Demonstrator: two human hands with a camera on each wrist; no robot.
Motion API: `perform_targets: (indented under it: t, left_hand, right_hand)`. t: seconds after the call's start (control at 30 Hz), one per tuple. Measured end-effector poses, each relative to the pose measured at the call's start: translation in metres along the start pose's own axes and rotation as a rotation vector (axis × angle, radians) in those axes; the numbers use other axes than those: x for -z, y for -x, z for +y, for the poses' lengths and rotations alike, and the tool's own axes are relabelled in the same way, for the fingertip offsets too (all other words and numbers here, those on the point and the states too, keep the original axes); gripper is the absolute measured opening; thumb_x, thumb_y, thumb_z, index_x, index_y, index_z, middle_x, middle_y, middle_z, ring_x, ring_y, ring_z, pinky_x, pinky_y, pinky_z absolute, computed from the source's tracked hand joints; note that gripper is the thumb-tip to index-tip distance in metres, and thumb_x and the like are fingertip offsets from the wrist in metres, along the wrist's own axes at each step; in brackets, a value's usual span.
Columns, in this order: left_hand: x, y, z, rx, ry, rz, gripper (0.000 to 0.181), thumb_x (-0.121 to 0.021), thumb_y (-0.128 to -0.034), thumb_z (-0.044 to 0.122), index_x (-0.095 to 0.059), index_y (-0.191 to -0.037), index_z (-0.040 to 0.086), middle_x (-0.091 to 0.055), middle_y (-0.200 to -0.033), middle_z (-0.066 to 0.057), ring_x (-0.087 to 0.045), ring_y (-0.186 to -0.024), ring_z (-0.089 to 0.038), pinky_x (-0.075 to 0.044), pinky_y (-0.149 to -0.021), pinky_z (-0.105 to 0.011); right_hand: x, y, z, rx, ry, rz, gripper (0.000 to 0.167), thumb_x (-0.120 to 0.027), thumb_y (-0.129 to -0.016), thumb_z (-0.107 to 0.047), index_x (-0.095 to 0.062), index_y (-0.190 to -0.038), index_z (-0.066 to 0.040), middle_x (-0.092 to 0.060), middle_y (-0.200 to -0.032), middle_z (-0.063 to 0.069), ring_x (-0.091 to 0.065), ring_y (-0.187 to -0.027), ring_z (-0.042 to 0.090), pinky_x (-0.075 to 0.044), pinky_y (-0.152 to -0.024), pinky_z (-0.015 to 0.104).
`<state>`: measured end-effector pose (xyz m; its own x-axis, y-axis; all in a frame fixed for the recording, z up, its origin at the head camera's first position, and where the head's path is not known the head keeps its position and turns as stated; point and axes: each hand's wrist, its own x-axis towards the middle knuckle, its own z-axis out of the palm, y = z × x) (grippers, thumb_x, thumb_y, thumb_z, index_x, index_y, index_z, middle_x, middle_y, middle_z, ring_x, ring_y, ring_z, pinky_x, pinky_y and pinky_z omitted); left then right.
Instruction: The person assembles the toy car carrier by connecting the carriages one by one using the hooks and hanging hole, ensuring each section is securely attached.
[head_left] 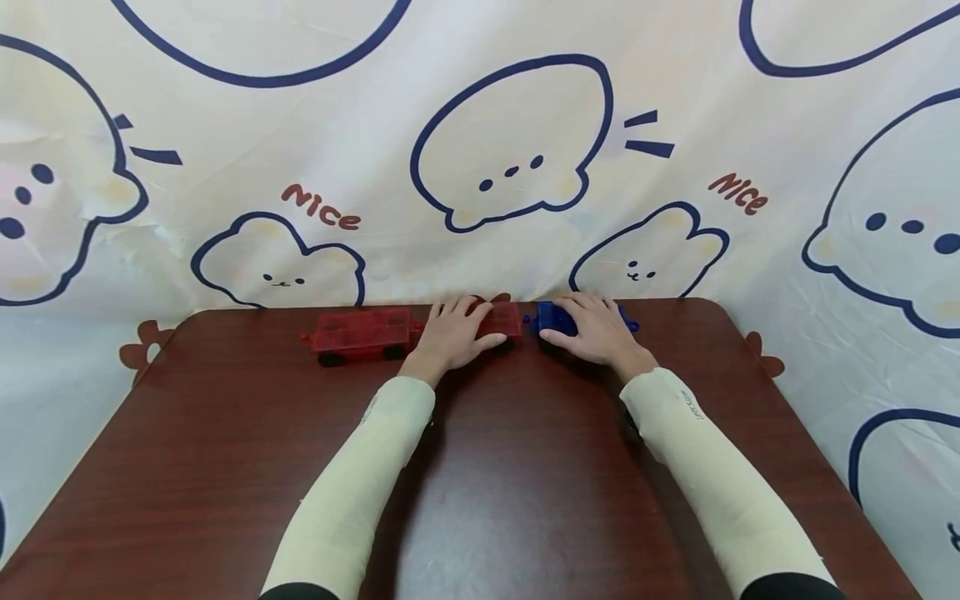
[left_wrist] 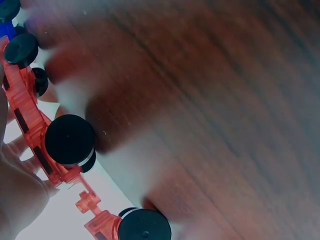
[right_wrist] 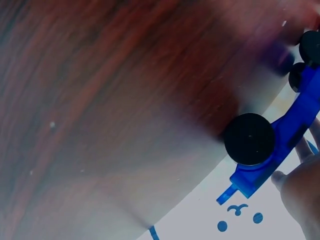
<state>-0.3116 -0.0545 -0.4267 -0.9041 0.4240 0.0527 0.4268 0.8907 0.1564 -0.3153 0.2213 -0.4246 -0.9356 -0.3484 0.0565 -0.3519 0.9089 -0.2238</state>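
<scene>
My left hand (head_left: 450, 333) grips a red translucent toy train car (head_left: 504, 320) from above, its thumb on the near side. The hand covers much of that car, whose black wheels show in the left wrist view. To the right, my right hand (head_left: 596, 329) holds a blue toy train car (head_left: 551, 320) across its top, thumb toward me. The facing ends of the blue and red cars are very close; whether they are hooked cannot be told. A longer red car (head_left: 360, 332) stands on its wheels to the left, its red coupling (left_wrist: 89, 200) meeting the held red car.
All the cars line up along the far edge of a dark brown wooden table (head_left: 525, 500). Right behind that edge hangs a white cloth (head_left: 465, 267) with blue cartoon outlines, which also runs down both sides.
</scene>
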Motion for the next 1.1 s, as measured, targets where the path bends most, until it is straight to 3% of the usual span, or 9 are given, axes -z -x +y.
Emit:
perform_targets:
  t: [0.4,0.6,1.1]
  left_hand:
    - [0.006,0.001,-0.003,-0.002,0.026,0.019,0.073,-0.046,-0.1000,0.064,-0.033,-0.160,0.025,-0.035,-0.156,-0.012,-0.026,-0.147,-0.034,-0.013,-0.120,-0.059]
    - [0.010,0.001,-0.005,0.017,0.019,0.029,0.073,-0.046,-0.0994,0.065,-0.037,-0.158,0.023,-0.036,-0.157,-0.012,-0.023,-0.149,-0.035,-0.013,-0.120,-0.059]
    - [0.022,0.009,-0.013,0.052,0.036,0.046,0.071,-0.046,-0.1002,0.063,-0.041,-0.156,0.019,-0.036,-0.159,-0.015,-0.021,-0.151,-0.037,-0.011,-0.120,-0.062]
  right_hand:
    - [0.000,-0.006,-0.010,0.042,0.003,0.033,0.081,-0.050,-0.093,-0.071,-0.047,-0.152,-0.016,-0.040,-0.157,0.011,-0.031,-0.146,0.036,-0.011,-0.117,0.067]
    - [0.001,-0.011,-0.014,0.067,0.004,0.072,0.077,-0.051,-0.095,-0.068,-0.049,-0.152,-0.016,-0.042,-0.157,0.010,-0.033,-0.145,0.034,-0.012,-0.117,0.066]
    - [0.009,-0.013,-0.029,0.095,0.001,0.069,0.078,-0.050,-0.096,-0.066,-0.043,-0.155,-0.016,-0.036,-0.161,0.009,-0.030,-0.147,0.036,-0.012,-0.117,0.067]
